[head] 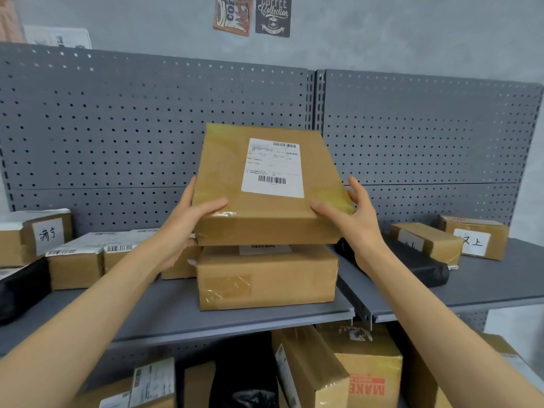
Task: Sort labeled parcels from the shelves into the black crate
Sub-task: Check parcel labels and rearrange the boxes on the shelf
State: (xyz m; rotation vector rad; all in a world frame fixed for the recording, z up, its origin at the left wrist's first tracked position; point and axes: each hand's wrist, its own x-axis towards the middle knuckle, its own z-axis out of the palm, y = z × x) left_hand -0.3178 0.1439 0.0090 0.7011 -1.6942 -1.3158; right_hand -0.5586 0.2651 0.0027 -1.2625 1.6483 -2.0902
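I hold a flat brown cardboard parcel point(265, 210) with a white barcode label on its top face, tilted up toward me above the upper shelf. My left hand point(188, 219) grips its left near corner, thumb on top. My right hand point(350, 219) grips its right near corner the same way. Directly under it a second brown parcel point(266, 278) lies on the grey shelf point(164, 307). The black crate is not in view.
Several labelled brown boxes point(75, 263) and a black bag point(20, 290) lie on the shelf's left. A black bag point(418, 263) and two handwritten-label boxes point(474, 240) sit on the right shelf. More parcels point(371, 375) fill the lower shelf. Grey pegboard point(117, 128) backs everything.
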